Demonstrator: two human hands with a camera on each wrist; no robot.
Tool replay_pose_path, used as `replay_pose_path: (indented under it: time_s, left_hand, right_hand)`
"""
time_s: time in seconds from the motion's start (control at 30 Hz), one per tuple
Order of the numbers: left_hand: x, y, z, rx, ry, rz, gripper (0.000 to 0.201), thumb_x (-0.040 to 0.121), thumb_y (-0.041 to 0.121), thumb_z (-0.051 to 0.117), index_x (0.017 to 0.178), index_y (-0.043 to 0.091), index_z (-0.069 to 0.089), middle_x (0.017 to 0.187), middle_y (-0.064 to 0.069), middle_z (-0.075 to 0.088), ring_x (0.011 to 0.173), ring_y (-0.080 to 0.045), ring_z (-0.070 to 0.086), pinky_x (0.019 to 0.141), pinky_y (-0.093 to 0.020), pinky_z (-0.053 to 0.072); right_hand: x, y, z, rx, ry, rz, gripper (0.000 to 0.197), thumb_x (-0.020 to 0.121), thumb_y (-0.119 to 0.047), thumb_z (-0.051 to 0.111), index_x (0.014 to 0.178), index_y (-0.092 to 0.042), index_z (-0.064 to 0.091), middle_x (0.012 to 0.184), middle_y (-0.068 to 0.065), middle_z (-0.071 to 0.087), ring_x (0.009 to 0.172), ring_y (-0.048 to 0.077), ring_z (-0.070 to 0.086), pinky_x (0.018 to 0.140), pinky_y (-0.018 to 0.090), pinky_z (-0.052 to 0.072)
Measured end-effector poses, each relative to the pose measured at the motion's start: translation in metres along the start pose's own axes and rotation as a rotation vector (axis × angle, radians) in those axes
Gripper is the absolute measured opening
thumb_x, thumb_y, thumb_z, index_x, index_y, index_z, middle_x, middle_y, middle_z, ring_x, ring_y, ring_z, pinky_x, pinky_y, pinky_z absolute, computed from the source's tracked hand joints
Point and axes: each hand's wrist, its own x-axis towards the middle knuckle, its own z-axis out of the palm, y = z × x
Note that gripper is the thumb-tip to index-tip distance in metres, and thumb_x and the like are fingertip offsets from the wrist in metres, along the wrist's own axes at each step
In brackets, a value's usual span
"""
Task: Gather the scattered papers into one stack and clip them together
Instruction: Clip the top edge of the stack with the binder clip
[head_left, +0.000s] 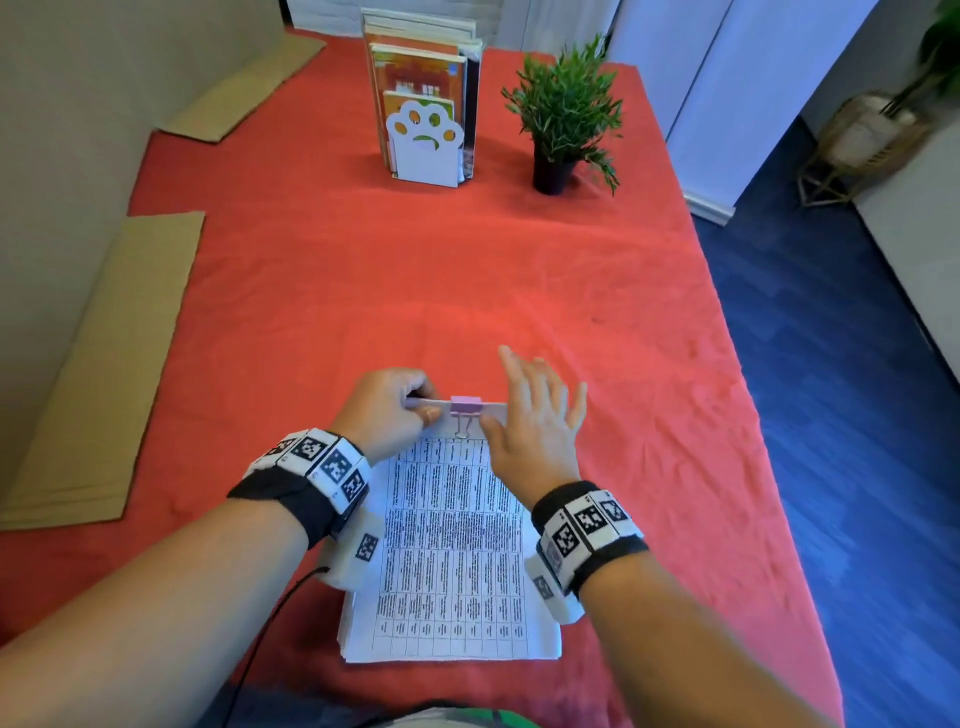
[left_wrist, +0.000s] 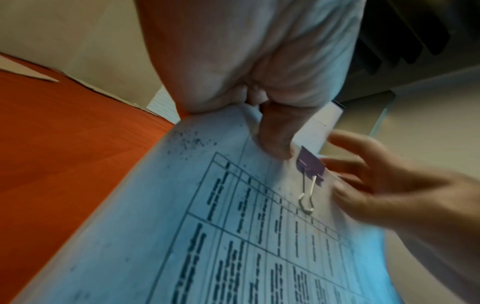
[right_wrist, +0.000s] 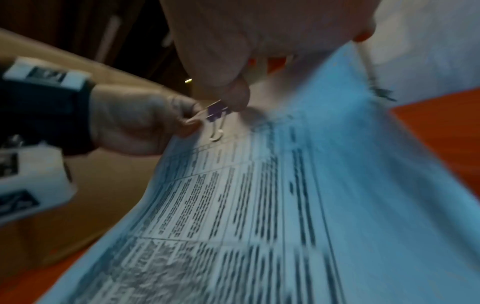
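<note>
Counting from the head cam, I get 1 paper stack (head_left: 452, 561), 1 pink binder clip (head_left: 465, 406) on its far edge, 2 hands, all near me on the red cloth (head_left: 415, 270). Left hand (head_left: 387, 410) pinches the stack's far edge w/ thumb on top, just left of the clip. Right hand (head_left: 530, 415) is spread, fingers straight, holding nothing; thumb side rests on the edge right of the clip. Left wrist cam alone shows the clip's wire handle (left_wrist: 307, 195) flat on the sheet. Only the head cam shows 1 book rack (head_left: 426, 104) and 1 potted plant (head_left: 563, 114) at the far end.
</note>
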Motion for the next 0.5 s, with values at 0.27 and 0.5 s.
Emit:
replay_pose_path:
  time_s: [0.27, 0.5]
  left_hand:
    - [0.017, -0.016, -0.040, -0.222, 0.095, -0.138, 0.029, 0.080, -0.002, 0.064, 0.062, 0.020, 0.057, 0.061, 0.003, 0.052, 0.052, -0.002, 0.045, 0.057, -0.026, 0.035]
    - [0.027, -0.036, -0.060, -0.430, 0.266, -0.309, 0.027, 0.085, 0.003, 0.061, 0.062, 0.015, 0.055, 0.063, 0.000, 0.046, 0.070, -0.019, 0.040, 0.056, -0.029, 0.029]
  right_hand:
    - [-0.038, 0.039, -0.005, 0.799, -0.275, 0.452, 0.027, 0.091, -0.019, 0.053, 0.112, -0.036, 0.047, 0.105, 0.008, 0.068, 0.095, 0.021, 0.065, 0.094, 0.050, 0.050]
    - [-0.061, 0.062, -0.004, 0.836, -0.481, 0.521, 0.010, 0.098, -0.018, 0.044, 0.094, -0.015, 0.053, 0.072, 0.013, 0.066, 0.053, 0.022, 0.062, 0.040, 0.025, 0.044]
